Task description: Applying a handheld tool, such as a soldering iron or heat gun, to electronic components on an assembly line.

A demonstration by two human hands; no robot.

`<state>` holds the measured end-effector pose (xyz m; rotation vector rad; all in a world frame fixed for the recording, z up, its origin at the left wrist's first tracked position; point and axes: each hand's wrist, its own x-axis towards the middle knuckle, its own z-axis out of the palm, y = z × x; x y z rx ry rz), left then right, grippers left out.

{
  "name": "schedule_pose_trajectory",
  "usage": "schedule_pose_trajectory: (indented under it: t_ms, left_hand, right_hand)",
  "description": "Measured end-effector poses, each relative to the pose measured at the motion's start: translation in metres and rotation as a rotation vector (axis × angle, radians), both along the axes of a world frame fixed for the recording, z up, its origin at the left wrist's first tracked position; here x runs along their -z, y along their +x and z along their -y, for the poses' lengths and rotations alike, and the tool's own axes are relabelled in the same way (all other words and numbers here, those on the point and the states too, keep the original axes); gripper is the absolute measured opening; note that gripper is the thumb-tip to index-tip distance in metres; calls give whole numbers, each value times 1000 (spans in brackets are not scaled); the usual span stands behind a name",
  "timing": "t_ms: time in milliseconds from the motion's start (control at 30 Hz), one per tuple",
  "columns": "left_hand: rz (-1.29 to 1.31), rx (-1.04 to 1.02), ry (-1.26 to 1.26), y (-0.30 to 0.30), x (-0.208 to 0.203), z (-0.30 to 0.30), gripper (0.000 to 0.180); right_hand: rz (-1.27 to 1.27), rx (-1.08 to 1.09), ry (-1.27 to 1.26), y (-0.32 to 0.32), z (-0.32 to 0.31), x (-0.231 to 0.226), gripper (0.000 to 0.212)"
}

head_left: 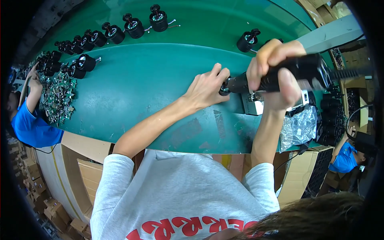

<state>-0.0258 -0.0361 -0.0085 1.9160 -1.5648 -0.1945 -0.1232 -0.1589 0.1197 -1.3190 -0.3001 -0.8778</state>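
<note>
**Right hand [264, 58] grips a black cylindrical corded tool [304, 69]; left hand [205, 87] pinches a small black part [225, 89]**

The right hand is wrapped round the thick body of the tool, fingers over the top and thumb along the near side. The tool lies nearly level above the right part of the smooth teal-green bench [140, 80], a black coiled cord [347, 73] trailing from its rear. The left hand is almost closed, its fingertips on the part by the tool's narrow front end; blur hides whether tool and part touch.

Just below the tool sits a pale box-shaped device [254, 107], partly covered. Nearer the bench's right edge lies a crinkled clear plastic bag [299, 129], beside stacked black cylindrical housings [331, 120].

Across the green surface behind the bench, a curved row of black housings with round tops [134, 29] runs toward the left, with another black housing [246, 42] farther right. A heap of green circuit boards [59, 98] covers the bench's left end, where a co-worker in a blue shirt [34, 126] reaches in. Another person in blue [345, 158] shows at far right. Brown cardboard boxes [58, 214] fill the lower left.
</note>
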Motion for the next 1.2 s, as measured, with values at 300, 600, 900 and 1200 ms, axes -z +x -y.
schedule_pose_trajectory:
  t_ms: [300, 600, 900, 1200]
  left_hand:
    - [-91, -297, -120, 56, -2, 21, 52]
    - [38, -653, -207, 121, 8, 50, 67]
    - [-297, -177, -297, 46, 12, 100, 56]
    - [-245, -142, -98, 39, 14, 150, 58]
  right_hand:
    - [155, 134, 7, -44, 14, -26, 19]
    - [-250, 645, -12, -36, 19, -33, 23]
    - [121, 173, 190, -56, 24, -36, 27]
    - [160, 248, 114, -69, 35, -35, 26]
